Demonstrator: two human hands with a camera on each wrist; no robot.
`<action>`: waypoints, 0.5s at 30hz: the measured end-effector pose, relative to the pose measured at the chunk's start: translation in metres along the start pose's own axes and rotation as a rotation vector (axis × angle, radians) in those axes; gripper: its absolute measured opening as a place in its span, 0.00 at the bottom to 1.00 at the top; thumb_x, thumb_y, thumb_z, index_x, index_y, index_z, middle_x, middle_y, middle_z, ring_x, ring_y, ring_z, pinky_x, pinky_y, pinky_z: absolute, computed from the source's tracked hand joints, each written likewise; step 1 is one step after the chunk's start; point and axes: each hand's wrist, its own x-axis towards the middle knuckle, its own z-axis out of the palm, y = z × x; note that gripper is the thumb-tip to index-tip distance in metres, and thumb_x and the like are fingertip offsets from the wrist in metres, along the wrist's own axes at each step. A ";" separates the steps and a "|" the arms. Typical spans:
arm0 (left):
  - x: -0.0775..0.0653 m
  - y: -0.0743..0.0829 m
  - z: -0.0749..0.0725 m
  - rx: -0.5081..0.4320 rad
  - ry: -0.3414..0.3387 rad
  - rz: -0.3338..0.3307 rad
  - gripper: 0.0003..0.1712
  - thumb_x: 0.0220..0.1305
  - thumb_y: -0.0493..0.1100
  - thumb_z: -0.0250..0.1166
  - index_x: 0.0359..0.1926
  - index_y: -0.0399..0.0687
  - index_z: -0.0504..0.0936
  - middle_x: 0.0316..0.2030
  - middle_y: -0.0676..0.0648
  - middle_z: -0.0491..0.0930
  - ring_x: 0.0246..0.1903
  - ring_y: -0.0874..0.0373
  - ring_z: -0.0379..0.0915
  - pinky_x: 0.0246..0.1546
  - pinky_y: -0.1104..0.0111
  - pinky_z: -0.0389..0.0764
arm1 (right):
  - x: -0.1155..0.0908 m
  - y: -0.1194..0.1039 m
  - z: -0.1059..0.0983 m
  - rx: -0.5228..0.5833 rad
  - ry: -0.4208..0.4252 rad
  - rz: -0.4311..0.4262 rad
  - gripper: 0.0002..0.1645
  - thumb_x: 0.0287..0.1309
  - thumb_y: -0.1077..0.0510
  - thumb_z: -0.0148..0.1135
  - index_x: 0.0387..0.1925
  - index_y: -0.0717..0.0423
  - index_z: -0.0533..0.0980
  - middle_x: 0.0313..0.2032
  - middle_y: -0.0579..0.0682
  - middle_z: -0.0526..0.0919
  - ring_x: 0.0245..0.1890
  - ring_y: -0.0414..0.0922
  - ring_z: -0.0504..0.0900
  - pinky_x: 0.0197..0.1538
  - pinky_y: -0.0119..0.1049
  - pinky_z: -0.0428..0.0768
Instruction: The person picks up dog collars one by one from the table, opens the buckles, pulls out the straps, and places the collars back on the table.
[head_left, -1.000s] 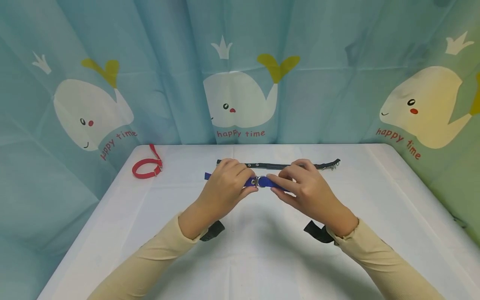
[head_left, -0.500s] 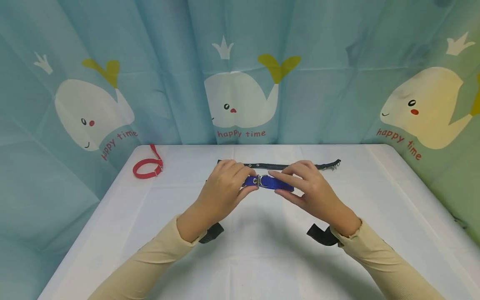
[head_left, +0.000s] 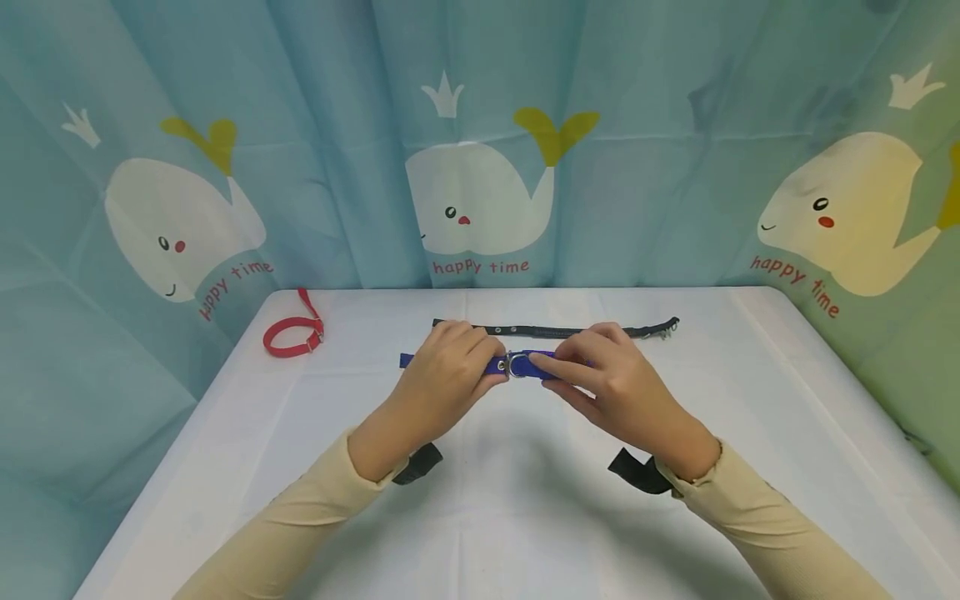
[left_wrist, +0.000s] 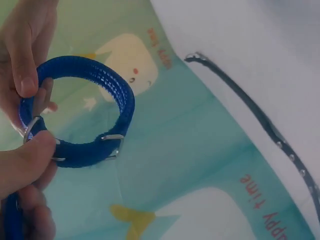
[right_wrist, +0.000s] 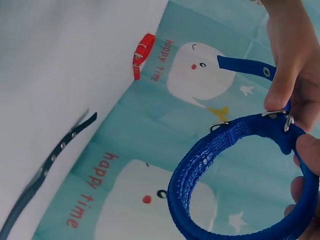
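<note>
A blue collar (head_left: pixel 534 365) with a metal buckle and ring is up in front of me, bent into a loop. My left hand (head_left: pixel 452 371) pinches it beside the buckle between thumb and fingers; the eyeleted tail (right_wrist: pixel 245 65) sticks out past that hand. On the other side my right hand (head_left: pixel 611 375) grips the band, thumb below and fingers above. In the left wrist view the round loop (left_wrist: pixel 127 100) shows a ribbed lining, with a second metal keeper (left_wrist: pixel 114 137) on the band. The left fingers partly cover the buckle there.
Behind the hands a black collar (head_left: pixel 555 332) with metal eyelets lies stretched out across the white table (head_left: pixel 517 517). A red collar (head_left: pixel 273 343), buckled into a loop, lies at the back left. A whale-print curtain (head_left: pixel 645 208) hangs along the table's back edge.
The blue collar has shifted slightly left and turned a little in the hands. Its tail shows left of the left hand again. The black and red collars stay put.
</note>
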 end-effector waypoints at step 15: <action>0.003 0.003 -0.003 0.029 0.034 -0.030 0.13 0.49 0.45 0.73 0.32 0.46 0.78 0.27 0.52 0.78 0.30 0.59 0.74 0.44 0.63 0.77 | -0.002 0.002 0.005 -0.015 -0.035 0.060 0.11 0.56 0.58 0.65 0.42 0.54 0.84 0.29 0.49 0.79 0.26 0.43 0.74 0.44 0.44 0.73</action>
